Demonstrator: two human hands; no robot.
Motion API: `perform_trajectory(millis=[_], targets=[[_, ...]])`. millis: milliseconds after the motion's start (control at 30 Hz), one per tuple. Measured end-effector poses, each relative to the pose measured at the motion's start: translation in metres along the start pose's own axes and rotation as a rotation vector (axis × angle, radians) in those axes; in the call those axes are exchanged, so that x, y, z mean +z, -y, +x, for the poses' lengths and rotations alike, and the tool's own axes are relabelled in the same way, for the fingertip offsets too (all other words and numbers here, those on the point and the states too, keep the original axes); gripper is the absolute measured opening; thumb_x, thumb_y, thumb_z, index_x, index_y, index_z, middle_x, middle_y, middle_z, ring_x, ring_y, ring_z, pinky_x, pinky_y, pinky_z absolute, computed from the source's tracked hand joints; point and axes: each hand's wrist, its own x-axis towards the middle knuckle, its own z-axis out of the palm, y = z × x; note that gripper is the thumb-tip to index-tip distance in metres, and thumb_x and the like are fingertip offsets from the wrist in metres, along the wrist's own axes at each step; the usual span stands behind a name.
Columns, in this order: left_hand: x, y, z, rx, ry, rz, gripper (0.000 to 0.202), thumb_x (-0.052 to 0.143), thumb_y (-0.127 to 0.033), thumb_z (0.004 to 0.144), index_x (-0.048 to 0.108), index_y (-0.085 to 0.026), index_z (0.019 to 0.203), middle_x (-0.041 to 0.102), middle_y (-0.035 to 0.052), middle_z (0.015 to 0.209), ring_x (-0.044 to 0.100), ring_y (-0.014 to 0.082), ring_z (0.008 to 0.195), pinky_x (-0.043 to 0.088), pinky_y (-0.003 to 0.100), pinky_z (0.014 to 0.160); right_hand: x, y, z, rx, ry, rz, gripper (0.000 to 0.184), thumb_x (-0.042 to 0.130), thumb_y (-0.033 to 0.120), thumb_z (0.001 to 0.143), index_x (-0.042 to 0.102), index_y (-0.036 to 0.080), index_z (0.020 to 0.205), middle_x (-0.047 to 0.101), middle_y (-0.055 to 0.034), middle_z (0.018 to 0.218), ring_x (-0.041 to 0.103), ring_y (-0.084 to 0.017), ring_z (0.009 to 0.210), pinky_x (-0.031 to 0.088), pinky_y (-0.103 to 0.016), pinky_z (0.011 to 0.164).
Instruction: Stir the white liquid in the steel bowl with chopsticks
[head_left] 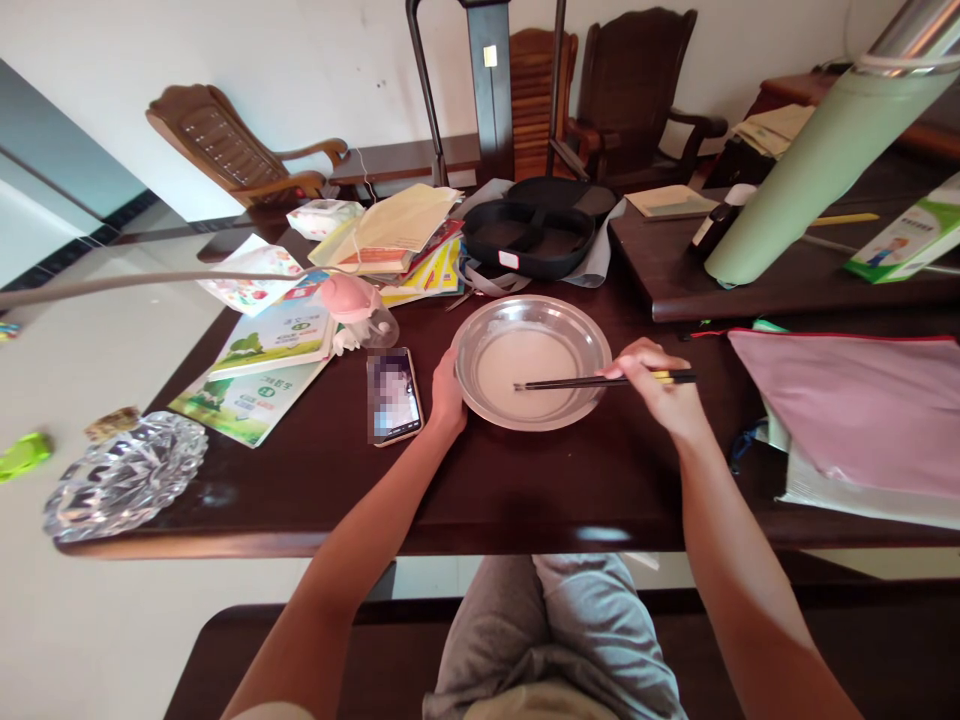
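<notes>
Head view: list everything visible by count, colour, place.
Bowl: one, silver, table centre
Mixture: one, pale, in bowl
Chopsticks: two, black, right hand
Phone: one, black frame, left of bowl
Capped bottle: one, pink, beyond phone
Book pile: one, mostly yellow, beyond phone
Booklets: two, green-white, left
Glass dish: one, clear, left corner
Divided case: one, black, behind bowl
Frame: one, black, behind case
Tumbler: one, green, right
Dark bottle: one, white-capped, by tumbler
Carton: one, green-white, right
Pouch: one, pink, right
Chairs: three, brown, by wall
Table: one, dark brown, under bowl
Legs: two, grey trousers, below table
Left hand: one, bare, bowl's rim
Right hand: one, bare, on chopsticks
</notes>
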Motion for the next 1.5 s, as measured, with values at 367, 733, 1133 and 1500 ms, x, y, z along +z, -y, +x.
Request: perform_trajectory(millis=[367, 733, 1133, 1500], targets=[[0.001, -0.002, -0.001, 0.0, -0.005, -0.003, 0.027, 0.084, -0.049, 0.084, 0.073, -0.025, 0.084, 0.079, 0.0015, 0.082, 0.08, 0.0292, 0.097, 0.065, 0.038, 0.091, -0.008, -0.005, 0.002, 0.012, -0.204, 0.007, 0.066, 0.067, 0.086, 0.103, 0.081, 0.032, 0.069, 0.081, -0.0053, 0.073, 0.077, -0.031, 0.081, 0.059, -0.054, 0.094], [0.0, 0.001, 0.001, -0.003, -0.01, -0.004, 0.026, 0.083, -0.048, 0.084, 0.075, -0.024, 0.084, 0.078, 0.0012, 0.082, 0.076, 0.0255, 0.092, 0.062, 0.034, 0.086, 0.004, -0.001, 0.006, -0.059, -0.048, -0.081, 0.056, 0.071, 0.085, 0.102, 0.089, 0.036, 0.08, 0.087, -0.0048, 0.082, 0.078, -0.032, 0.086, 0.057, -0.055, 0.094], [0.0, 0.001, 0.001, -0.01, 0.003, -0.003, 0.027, 0.082, -0.05, 0.086, 0.075, -0.024, 0.087, 0.08, 0.0021, 0.084, 0.079, 0.0281, 0.096, 0.063, 0.036, 0.088, 0.009, 0.001, 0.005, -0.054, 0.034, -0.084, 0.063, 0.068, 0.092, 0.099, 0.09, 0.036, 0.083, 0.088, -0.0045, 0.085, 0.079, -0.031, 0.087, 0.057, -0.055, 0.097], [-0.002, 0.003, 0.002, 0.002, 0.025, -0.003, 0.028, 0.085, -0.051, 0.086, 0.076, -0.024, 0.087, 0.079, 0.0017, 0.085, 0.077, 0.027, 0.094, 0.062, 0.036, 0.089, 0.003, -0.002, 0.001, -0.015, 0.0, 0.007, 0.06, 0.07, 0.085, 0.102, 0.084, 0.034, 0.074, 0.085, -0.0045, 0.08, 0.079, -0.03, 0.082, 0.061, -0.055, 0.095]])
